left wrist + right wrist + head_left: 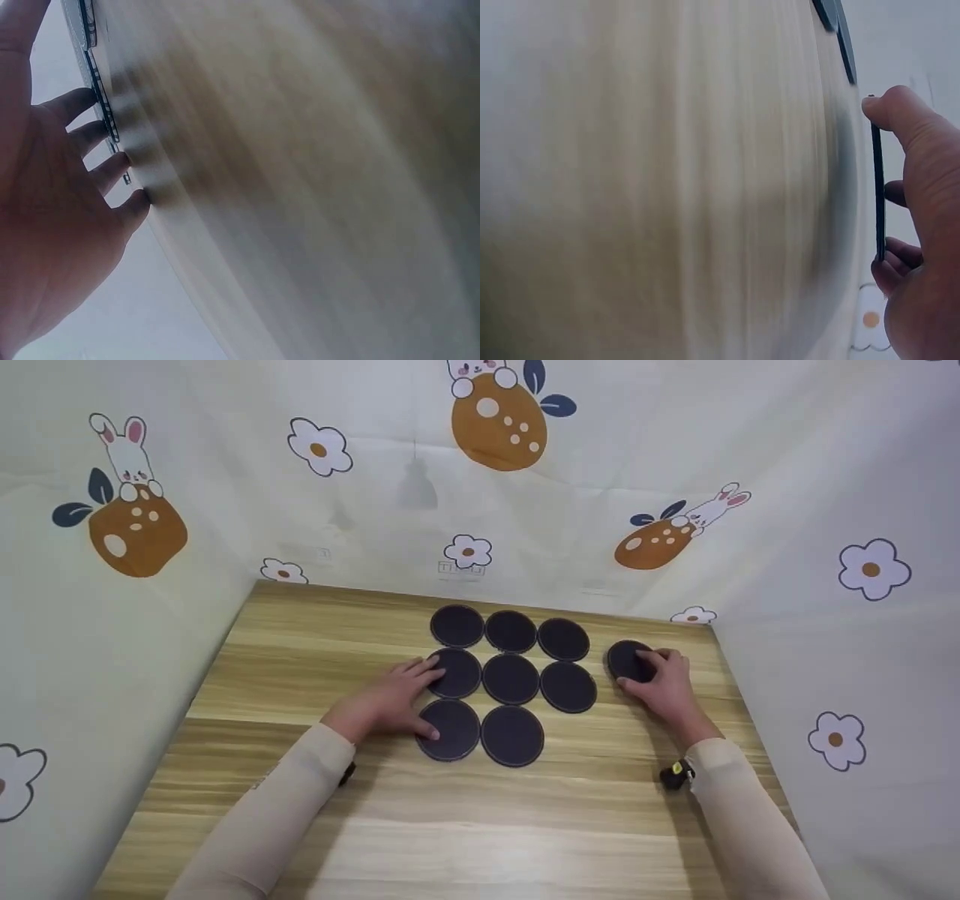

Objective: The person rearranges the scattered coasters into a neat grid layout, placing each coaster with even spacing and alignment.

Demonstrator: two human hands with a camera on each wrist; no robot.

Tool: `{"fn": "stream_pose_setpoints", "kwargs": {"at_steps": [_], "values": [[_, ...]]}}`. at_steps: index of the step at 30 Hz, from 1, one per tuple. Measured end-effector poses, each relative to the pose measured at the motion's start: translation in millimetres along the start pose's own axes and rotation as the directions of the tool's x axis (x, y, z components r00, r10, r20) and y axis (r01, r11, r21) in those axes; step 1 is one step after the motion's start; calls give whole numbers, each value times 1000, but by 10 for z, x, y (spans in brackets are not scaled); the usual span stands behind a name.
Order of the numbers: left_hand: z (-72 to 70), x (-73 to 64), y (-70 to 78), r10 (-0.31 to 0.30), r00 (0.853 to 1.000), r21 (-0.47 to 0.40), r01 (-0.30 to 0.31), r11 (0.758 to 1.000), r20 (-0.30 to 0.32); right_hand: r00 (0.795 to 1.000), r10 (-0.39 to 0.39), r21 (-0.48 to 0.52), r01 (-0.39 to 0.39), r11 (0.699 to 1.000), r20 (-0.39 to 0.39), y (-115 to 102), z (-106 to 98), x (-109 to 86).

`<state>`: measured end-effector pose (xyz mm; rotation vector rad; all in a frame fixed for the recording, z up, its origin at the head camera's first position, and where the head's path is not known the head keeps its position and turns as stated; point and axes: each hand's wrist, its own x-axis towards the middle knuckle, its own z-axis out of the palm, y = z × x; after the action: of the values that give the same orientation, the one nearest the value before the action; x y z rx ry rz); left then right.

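Observation:
Several round black coasters lie flat on the wooden table in close rows, edges nearly touching. Spread over the left side of this group, my left hand (pixel 386 696) touches the middle-row left coaster (pixel 459 675) with its fingers and the front left coaster (pixel 452 737) with its thumb. To the right of the group, my right hand (pixel 670 688) holds a single coaster (pixel 624 658) by its rim, between thumb and fingers. In the right wrist view this held coaster (pixel 878 195) is seen edge-on, raised off the tabletop.
The wooden table (pixel 465 825) meets a pale printed cloth (pixel 390 510) at its back and both sides. A dark device with a yellow mark (pixel 675 775) sits at the right wrist. The front row's other coaster (pixel 513 736) lies beside the left one.

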<state>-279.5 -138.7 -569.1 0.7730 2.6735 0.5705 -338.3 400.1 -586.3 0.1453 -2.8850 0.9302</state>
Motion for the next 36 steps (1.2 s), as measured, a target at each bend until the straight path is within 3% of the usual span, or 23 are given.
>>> {"fn": "stream_pose_setpoints", "kwargs": {"at_steps": [5, 12, 18, 36], "values": [[10, 8, -9, -3, 1000, 18, 3, 1000, 3, 998, -68, 30, 68, 997, 15, -110, 50, -86], [-5, -4, 5, -9, 1000, 18, 9, 1000, 12, 993, -107, 95, 102, 990, 57, -261, 96, -232], [-1, -1, 1, 0, 1000, 0, 0, 1000, 6, 980, -176, 96, 166, 981, 97, -367, 152, -379], [13, 10, -15, 1, 1000, -13, 0, 1000, 10, 889, -374, 138, 349, 927, 265, -602, 235, -707]]}}
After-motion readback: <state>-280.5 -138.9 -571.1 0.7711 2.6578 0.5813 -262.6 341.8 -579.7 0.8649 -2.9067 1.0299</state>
